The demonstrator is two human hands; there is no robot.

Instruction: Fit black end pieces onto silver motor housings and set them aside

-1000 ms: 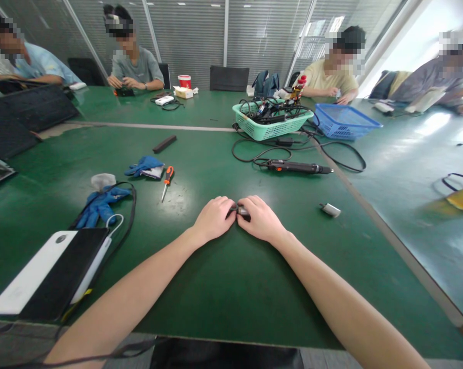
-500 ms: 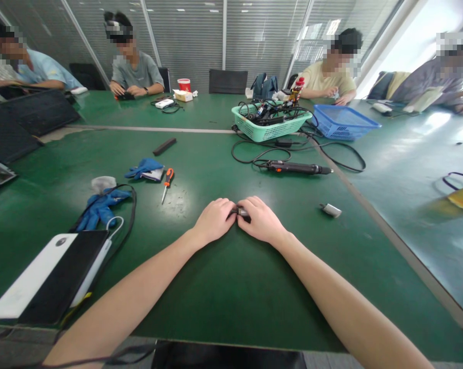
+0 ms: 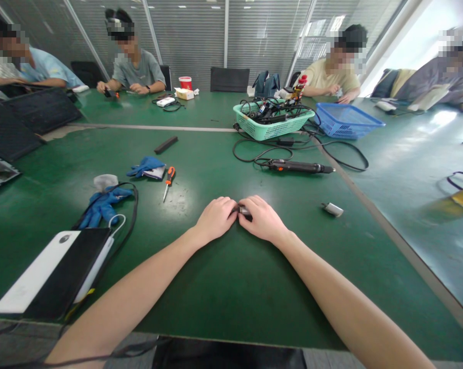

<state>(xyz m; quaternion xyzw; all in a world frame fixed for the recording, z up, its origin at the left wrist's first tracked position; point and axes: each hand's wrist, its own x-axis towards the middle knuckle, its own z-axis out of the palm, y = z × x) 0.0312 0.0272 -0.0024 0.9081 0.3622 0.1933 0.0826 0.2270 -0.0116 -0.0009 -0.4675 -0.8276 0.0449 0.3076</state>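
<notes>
My left hand (image 3: 217, 217) and my right hand (image 3: 260, 218) meet low over the middle of the green table, fingers curled in. Between them they pinch a small silver metal piece with a dark end (image 3: 243, 210), mostly covered by my fingers. The dark end is on the left hand's side, the silver body on the right hand's side. A similar silver piece with a dark end (image 3: 333, 209) lies on the table to the right. Left of my hands rests an orange-and-black screwdriver (image 3: 169, 182).
A black electric screwdriver (image 3: 298, 166) with its cable lies ahead, before a green basket (image 3: 272, 130) of tools and a blue basket (image 3: 348, 125). To the left are blue gloves (image 3: 102, 207), a dark bar (image 3: 166, 145) and a white-and-black device (image 3: 50, 274). Several people sit around the table.
My hands keep their hold on the small metal piece with barely any movement. The view has shifted slightly. Across the table, a person's hands have moved apart.
</notes>
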